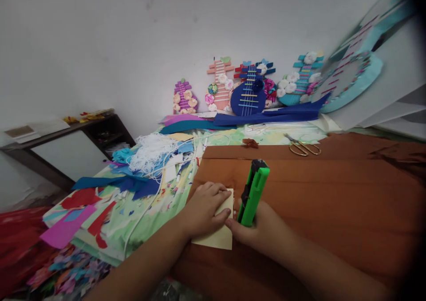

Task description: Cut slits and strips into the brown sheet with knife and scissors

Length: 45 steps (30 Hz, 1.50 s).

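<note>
My left hand [209, 207] lies on a pale yellow card [218, 240], pressing it down with the fingers spread. The card rests on a large brown sheet [316, 203]. A chunky green and black hand tool [254, 194] stands nearly upright in my right hand [262, 230], whose fingers wrap round it. Its lower end is hidden by that hand, so its exact kind does not show. The right thumb sits close to the card's right edge. Farther back on the brown sheet are gold-handled scissors [302, 148] and a small brown scrap [250, 143].
Several decorated paper lutes, one dark blue [248, 92], lean on the wall. A large light-blue lute [356, 79] stands at right. White string [151, 152], coloured scraps [71, 225] and a white cord [146, 221] lie at left, beyond them a dark cabinet [113, 132].
</note>
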### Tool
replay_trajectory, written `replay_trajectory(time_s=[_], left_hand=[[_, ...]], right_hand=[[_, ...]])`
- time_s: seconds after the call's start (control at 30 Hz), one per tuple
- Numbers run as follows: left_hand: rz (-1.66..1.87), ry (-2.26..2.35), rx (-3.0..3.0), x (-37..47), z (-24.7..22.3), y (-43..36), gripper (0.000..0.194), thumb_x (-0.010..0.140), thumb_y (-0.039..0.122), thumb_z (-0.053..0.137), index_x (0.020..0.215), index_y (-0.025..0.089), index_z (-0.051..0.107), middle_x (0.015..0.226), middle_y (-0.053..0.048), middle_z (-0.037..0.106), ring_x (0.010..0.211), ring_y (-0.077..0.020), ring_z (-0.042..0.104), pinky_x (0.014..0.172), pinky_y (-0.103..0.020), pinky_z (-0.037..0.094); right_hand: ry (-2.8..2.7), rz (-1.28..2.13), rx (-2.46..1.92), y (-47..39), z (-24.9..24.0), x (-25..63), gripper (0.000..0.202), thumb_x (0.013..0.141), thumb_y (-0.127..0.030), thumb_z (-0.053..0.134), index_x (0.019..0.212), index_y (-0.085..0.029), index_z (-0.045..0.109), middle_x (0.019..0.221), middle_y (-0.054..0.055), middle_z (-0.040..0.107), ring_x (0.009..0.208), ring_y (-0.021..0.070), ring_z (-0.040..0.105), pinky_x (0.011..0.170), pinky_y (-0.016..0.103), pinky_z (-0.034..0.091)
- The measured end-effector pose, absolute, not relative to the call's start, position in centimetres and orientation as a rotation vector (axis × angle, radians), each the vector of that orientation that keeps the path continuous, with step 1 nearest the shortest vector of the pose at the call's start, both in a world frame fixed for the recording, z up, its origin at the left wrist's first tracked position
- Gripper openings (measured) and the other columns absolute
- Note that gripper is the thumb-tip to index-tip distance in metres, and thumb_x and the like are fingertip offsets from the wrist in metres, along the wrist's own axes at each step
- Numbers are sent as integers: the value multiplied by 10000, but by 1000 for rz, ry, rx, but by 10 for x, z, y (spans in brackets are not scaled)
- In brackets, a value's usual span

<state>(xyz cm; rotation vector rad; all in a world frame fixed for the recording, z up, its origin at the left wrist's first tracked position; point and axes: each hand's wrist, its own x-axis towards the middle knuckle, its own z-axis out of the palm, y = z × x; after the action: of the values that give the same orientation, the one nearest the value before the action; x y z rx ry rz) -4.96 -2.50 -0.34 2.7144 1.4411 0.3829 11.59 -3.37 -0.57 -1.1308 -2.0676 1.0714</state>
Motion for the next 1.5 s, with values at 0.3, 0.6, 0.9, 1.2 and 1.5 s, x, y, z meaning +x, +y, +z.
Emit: replay_trajectory(time_s=[0.3, 0.6, 0.9, 1.2, 1.5], left_hand=[[356, 1459, 2733, -48, -3, -26, 194, 788, 223, 468, 964, 210, 549, 1050, -41, 503, 947, -225, 430, 803, -367, 342], [373, 1455, 2718, -48, -3, -26, 262, 792, 258, 475, 1042, 200, 524, 1069, -50, 503, 959, -229, 429, 831, -375, 337], [393, 1438, 2734, -50, -6, -25, 353, 772, 274, 480, 1117, 195, 491, 1084, -62, 502, 970, -229, 431, 845, -387, 339], [389, 1437, 2722, -50, -5, -25, 296, 784, 269, 480, 1071, 207, 514, 1081, -51, 503, 968, -225, 427, 837, -378, 339], [396, 1457, 2730, -50, -5, -26, 267, 783, 275, 476, 1038, 216, 526, 1072, -44, 503, 953, -228, 431, 817, -370, 346]], right_hand=[[-2052, 1063, -1151, -37, -5, 115, 223, 698, -345, 504, 564, -176, 446, 516, -27, 497, 480, 81, 436, 438, 192, 289], [-2010, 1076, -1165, -36, -4, 117, 210, 688, -319, 522, 566, -170, 439, 508, -27, 499, 477, 80, 432, 435, 189, 294], [-1841, 1215, -1123, -31, -4, 118, 185, 671, -324, 570, 648, -145, 532, 589, -11, 537, 541, 96, 451, 488, 195, 358], [-1982, 1198, -1098, -33, -3, 117, 221, 674, -366, 563, 612, -158, 525, 564, -16, 528, 534, 99, 456, 466, 190, 326], [-2117, 1068, -1090, -36, -6, 116, 162, 682, -302, 539, 586, -178, 496, 531, -22, 525, 494, 91, 451, 462, 194, 311]])
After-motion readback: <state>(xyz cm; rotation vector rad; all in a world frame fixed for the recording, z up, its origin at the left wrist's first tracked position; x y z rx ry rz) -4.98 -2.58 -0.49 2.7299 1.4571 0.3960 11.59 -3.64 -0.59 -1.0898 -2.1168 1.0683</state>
